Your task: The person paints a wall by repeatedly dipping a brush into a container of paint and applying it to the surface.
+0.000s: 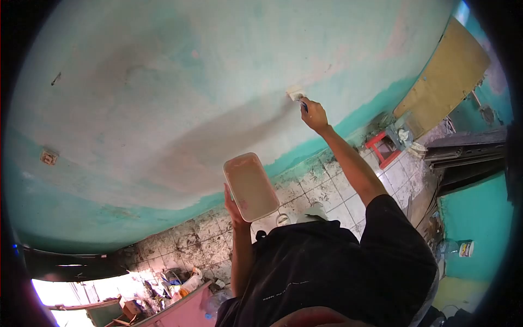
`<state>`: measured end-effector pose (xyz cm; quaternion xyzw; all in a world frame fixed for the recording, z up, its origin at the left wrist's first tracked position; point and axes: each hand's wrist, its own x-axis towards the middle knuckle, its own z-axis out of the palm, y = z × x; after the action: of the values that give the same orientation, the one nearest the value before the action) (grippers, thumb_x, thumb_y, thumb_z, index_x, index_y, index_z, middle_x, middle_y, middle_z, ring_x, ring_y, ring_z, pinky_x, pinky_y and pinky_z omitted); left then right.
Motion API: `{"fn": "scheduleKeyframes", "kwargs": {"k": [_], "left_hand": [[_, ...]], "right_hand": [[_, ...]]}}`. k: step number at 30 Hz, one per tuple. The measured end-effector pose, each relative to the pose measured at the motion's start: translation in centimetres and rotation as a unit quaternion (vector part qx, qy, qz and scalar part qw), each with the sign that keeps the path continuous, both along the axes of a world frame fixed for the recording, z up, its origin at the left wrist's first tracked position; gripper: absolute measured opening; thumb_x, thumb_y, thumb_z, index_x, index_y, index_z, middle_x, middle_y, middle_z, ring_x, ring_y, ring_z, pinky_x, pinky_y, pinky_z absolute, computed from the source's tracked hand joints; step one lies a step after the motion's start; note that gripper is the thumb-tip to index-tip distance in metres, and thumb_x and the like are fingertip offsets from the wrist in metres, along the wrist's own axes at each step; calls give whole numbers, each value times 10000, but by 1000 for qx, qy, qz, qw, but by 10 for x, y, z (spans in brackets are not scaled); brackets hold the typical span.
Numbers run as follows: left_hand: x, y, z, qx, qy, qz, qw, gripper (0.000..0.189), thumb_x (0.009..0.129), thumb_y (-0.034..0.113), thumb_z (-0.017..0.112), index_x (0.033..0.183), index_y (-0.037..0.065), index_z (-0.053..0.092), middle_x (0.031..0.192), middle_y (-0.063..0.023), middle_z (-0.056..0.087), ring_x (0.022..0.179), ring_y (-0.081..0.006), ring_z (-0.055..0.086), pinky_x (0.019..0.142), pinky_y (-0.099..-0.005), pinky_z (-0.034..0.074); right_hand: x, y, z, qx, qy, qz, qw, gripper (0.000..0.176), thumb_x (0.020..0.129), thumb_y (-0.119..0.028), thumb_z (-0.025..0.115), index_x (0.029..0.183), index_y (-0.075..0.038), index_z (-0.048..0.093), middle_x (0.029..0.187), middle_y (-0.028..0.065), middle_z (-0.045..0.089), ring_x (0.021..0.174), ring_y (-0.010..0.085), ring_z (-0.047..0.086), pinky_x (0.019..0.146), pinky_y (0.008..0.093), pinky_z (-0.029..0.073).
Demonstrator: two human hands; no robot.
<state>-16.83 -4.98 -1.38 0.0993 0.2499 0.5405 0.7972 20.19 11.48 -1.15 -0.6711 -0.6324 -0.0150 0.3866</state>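
Note:
My right hand (pixel 314 115) is closed around the handle of a paintbrush (pixel 297 94), its pale bristles against the wall (pixel 234 71). The wall is turquoise with a thin whitish coat over much of it. My left hand (pixel 234 207) grips the side of a rectangular plastic tub (pixel 251 187) held in front of my body. Whitish liquid lies inside the tub, and pinkish smears show near its lower left corner. The fingers under the tub are hidden.
A dirty white tile floor (pixel 327 196) runs along the wall's base. Near the right stand a red stool (pixel 383 149) and a leaning yellowish board (pixel 447 76). Clutter (pixel 180 286) lies at the lower left beside a pink panel (pixel 185 308). An electrical box (pixel 49 157) is on the wall.

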Motion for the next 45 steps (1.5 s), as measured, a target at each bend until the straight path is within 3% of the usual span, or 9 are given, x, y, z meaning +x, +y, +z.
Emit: {"fn": "scheduleKeyframes", "kwargs": {"k": [3, 12, 17, 20, 23, 32, 37, 41, 45], "left_hand": [[-6, 3, -25, 26, -20, -49, 998, 639, 1021, 574, 406, 1380, 58, 522, 1267, -120, 621, 1102, -260, 629, 947, -417, 522], [63, -9, 9, 22, -44, -62, 997, 632, 1028, 565, 390, 1394, 64, 508, 1283, -128, 613, 1125, -276, 620, 967, -440, 516], [86, -11, -5, 44, -68, -60, 995, 611, 1032, 556, 389, 1389, 76, 511, 1266, -119, 617, 1109, -273, 625, 959, -434, 521], [95, -16, 1, 67, -41, -14, 997, 579, 1039, 538, 385, 1376, 87, 519, 1250, -106, 620, 1086, -264, 631, 939, -420, 532], [107, -34, -2, 64, -29, 22, 997, 558, 1044, 527, 382, 1367, 94, 525, 1239, -97, 623, 1071, -259, 636, 925, -411, 540], [116, -43, -7, 25, -56, 61, 996, 570, 1045, 526, 378, 1409, 103, 494, 1307, -113, 585, 1140, -280, 606, 943, -447, 537], [108, -45, -26, 26, -14, 104, 994, 598, 1035, 548, 383, 1411, 96, 493, 1302, -115, 594, 1148, -283, 604, 957, -444, 528], [100, -40, -3, -6, -15, 102, 995, 629, 1027, 569, 377, 1400, 78, 503, 1288, -116, 606, 1132, -287, 613, 965, -437, 522], [75, -25, -14, 30, -49, 62, 996, 660, 1020, 584, 377, 1406, 63, 500, 1309, -126, 601, 1145, -300, 611, 993, -455, 503]], "right_hand": [[23, -3, 27, -183, -79, 38, 979, 302, 823, -172, 695, 1087, -26, 671, 918, 227, 677, 906, 399, 656, 803, 491, 531], [-1, -2, 271, 221, -23, 14, 975, 210, 881, -186, 642, 1019, -48, 719, 729, 217, 658, 629, 371, 656, 582, 432, 512], [-3, 28, 83, 279, -57, 5, 959, 470, 887, -116, 622, 1352, -108, 559, 779, 149, 609, 676, 348, 636, 571, 466, 517], [4, 13, -21, 2, -32, 11, 999, 456, 863, -182, 664, 1294, -62, 579, 879, 201, 669, 776, 389, 677, 665, 491, 567], [16, 21, -1, -241, 0, 33, 970, 348, 791, -179, 673, 1118, -58, 674, 922, 191, 692, 860, 371, 684, 778, 489, 555], [-9, -7, 251, 133, 21, 76, 988, 236, 883, -130, 642, 1093, -45, 708, 798, 211, 691, 673, 341, 676, 641, 396, 540], [-19, 26, 95, 254, -31, 41, 966, 444, 899, -67, 621, 1341, -87, 595, 780, 153, 584, 668, 354, 614, 579, 463, 510], [-13, 7, -21, 22, -71, 44, 996, 521, 894, -100, 586, 1407, -94, 495, 821, 187, 608, 657, 382, 656, 575, 512, 545], [7, 19, 8, -243, -65, 71, 965, 390, 816, -142, 627, 1191, -35, 621, 933, 218, 662, 787, 427, 672, 708, 504, 567]]}}
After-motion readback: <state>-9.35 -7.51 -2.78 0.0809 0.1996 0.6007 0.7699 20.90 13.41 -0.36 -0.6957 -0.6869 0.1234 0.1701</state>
